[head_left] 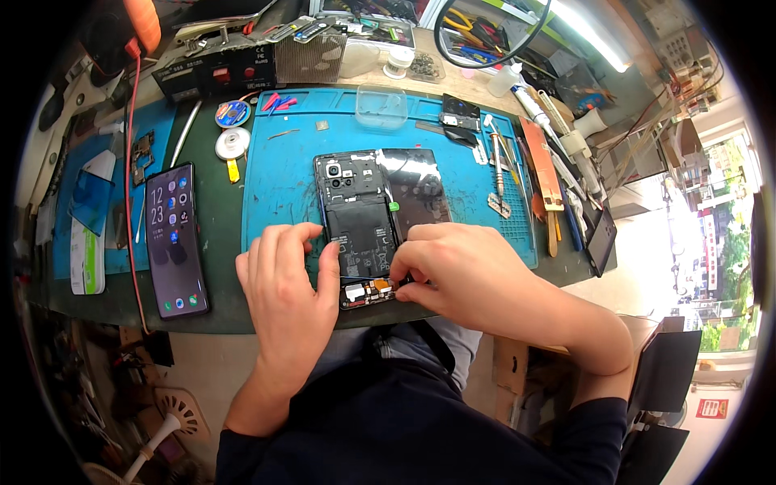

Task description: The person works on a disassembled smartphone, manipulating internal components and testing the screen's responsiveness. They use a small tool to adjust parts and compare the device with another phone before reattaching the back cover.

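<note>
Left hand (284,303) fingers pressing opened phone (358,226); right hand (461,279) pinching connector; blue mat (283,178), cluttered bench.

both hands (380,279), opened phone (358,226), blue mat (279,174)

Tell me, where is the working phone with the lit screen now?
In the head view, the lit phone lies on the person's left, on the dark green table, between two blue mats, beside the left hand.
</note>
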Demonstrator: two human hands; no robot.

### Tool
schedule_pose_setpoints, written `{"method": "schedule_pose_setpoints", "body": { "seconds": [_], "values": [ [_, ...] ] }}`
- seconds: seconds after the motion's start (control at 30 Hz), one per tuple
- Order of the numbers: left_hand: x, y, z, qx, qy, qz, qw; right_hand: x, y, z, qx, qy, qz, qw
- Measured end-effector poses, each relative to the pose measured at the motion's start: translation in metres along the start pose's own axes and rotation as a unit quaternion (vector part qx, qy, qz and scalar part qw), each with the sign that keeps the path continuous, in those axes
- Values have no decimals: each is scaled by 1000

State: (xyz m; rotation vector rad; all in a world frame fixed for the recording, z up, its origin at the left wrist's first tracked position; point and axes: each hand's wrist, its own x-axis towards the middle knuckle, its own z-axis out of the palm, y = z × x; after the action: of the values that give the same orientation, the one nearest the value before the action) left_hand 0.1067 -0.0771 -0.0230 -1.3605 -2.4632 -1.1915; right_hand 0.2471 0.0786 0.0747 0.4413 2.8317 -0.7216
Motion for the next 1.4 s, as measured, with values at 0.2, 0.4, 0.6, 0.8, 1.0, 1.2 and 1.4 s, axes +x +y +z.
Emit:
{"method": "schedule_pose_setpoints", "body": {
  "seconds": [0.2,0.4,0.6,0.8,1.0,1.2,1.4],
  "values": [
    [-1,-1,0,3,-5,-2,1000,-8,4,7,1,41,0,999],
    [0,-1,0,-1,-5,2,1000,-8,3,14,1,62,-8,998],
    [1,0,-1,5,0,1,1000,-4,4,17,-17,78,-30,996],
    [1,1,-1,6,-1,3,1000,8,2,7,-39,27,-30,998],
    [1,0,-1,8,0,2,1000,21,5,4,-42,-18,-37,998],
    [1,0,0,3,-2,3,1000,22,9,3,-30,-22,-47,998],
    [0,-2,-1,3,-2,-9,1000,-4,15,-15,-7,30,-80,996]
  ]
}}
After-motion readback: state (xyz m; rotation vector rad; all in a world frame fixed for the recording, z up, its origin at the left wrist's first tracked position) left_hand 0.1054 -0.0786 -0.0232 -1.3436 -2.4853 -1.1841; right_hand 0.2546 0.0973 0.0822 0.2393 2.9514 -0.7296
